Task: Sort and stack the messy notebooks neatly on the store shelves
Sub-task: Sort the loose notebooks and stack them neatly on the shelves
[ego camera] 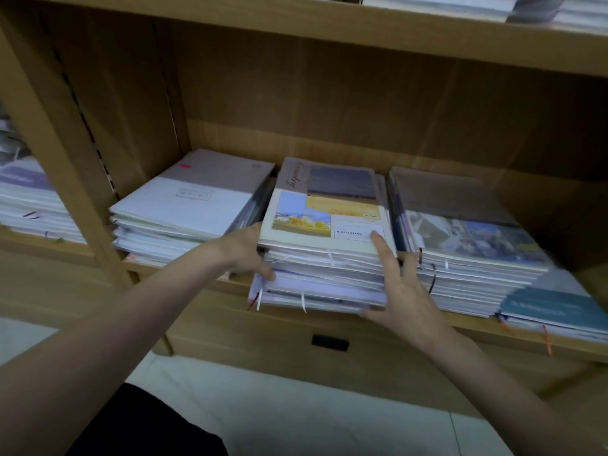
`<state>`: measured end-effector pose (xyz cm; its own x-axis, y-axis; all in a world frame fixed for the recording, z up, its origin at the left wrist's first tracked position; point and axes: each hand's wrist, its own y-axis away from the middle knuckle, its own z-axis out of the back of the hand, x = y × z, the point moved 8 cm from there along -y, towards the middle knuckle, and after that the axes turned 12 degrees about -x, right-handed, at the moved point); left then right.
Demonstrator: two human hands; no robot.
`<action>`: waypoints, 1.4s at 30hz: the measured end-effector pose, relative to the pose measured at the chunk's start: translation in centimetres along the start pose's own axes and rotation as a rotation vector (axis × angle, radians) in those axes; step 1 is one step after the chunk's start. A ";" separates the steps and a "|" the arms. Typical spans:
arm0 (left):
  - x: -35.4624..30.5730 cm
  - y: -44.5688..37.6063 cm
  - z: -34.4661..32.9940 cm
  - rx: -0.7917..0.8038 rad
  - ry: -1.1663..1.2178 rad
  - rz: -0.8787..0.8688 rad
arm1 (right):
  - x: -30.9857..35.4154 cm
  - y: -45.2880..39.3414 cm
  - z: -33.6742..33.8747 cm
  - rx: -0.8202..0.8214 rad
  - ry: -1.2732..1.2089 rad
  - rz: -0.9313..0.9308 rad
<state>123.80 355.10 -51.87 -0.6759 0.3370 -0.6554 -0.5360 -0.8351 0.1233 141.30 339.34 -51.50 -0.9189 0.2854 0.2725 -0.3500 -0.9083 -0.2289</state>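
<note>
Right now both hands bracket the middle stack of notebooks [324, 258], which sits on the wooden shelf [204, 284] between two other piles and juts a little over the shelf's front edge. Its top notebook [329, 209] shows a collage cover of sky, yellow trees and a white label. The left hand [245, 250] presses against the stack's left side, fingers curled round the lower corner with the thumb on a lilac cover near the bottom. The right hand [399, 284] lies along the right side with fingers fairly straight and spread: one fingertip rests on the top cover's label, the thumb reaches under the bottom front edge. Just left of this stack stands a lower pile with a white and grey cover [194, 195]; just right, nearly touching, a taller pile [467, 245] fans forward, a teal notebook [556, 307] sticking out low at its front. Ribbon bookmarks dangle from several spines
</note>
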 end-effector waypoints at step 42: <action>4.3 -1.3 -0.4 -0.399 0.141 -0.101 | -1.6 -2.5 -3.8 -0.350 -0.329 -0.220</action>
<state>121.77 357.43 -55.16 -0.5395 0.3861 -0.7483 -0.3394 -0.9130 -0.2263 142.97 342.34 -54.94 -0.7306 0.2961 0.6153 -0.6199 -0.6654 -0.4159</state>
